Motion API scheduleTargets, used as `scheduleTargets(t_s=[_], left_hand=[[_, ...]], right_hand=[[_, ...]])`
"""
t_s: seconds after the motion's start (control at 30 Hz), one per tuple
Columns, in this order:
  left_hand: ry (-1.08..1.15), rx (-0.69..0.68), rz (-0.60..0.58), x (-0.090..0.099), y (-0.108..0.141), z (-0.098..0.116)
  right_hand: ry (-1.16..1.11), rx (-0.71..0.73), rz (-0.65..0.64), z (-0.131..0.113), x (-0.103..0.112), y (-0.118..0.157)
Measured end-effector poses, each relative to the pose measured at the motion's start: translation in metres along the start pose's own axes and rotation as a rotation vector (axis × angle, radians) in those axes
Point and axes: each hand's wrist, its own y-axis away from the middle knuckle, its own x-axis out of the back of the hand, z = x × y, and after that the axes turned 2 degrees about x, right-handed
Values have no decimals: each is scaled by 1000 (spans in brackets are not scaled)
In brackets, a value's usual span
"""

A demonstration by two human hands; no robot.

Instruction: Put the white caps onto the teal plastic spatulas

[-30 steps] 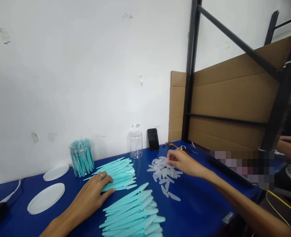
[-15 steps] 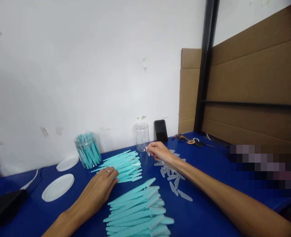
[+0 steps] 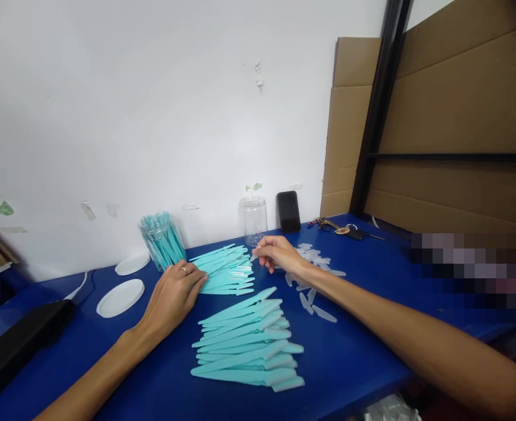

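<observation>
My left hand [image 3: 179, 287], with a ring on one finger, rests at the left end of the back pile of turquoise sticks [image 3: 225, 270]; whether its fingers grip one is unclear. My right hand [image 3: 277, 254] pinches a small translucent cap [image 3: 254, 256] between thumb and fingertips, just in front of a clear jar [image 3: 255, 221]. Loose translucent caps [image 3: 323, 314] lie beneath and beside the right wrist. Nearer me, a second pile of turquoise sticks [image 3: 249, 345] wears pale caps on its right ends. A clear jar full of turquoise sticks [image 3: 162, 241] stands behind my left hand.
Two white lids [image 3: 120, 298] lie at the left, near a black object [image 3: 25, 345] and a white cable. A black phone [image 3: 288, 211] leans on the wall beside keys [image 3: 356, 233]. Cardboard [image 3: 459, 105] and a black metal post [image 3: 378, 111] stand at the right.
The camera view has tilted down and shifted. My right hand has moved slightly toward the back pile, still pinching the cap. My left hand stays by that pile's left end.
</observation>
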Motion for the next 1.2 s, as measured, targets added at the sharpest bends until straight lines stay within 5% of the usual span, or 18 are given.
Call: scheduleTargets(t_s=[0.37, 0.7, 1.2], left_hand=[[200, 77, -92, 12, 9, 31], [264, 97, -65, 7, 9, 28], [258, 43, -23, 9, 14, 38]], right_hand=[[-216, 35, -53, -12, -21, 23], [-189, -35, 56, -6, -16, 21], [-273, -79, -13, -12, -25, 28]])
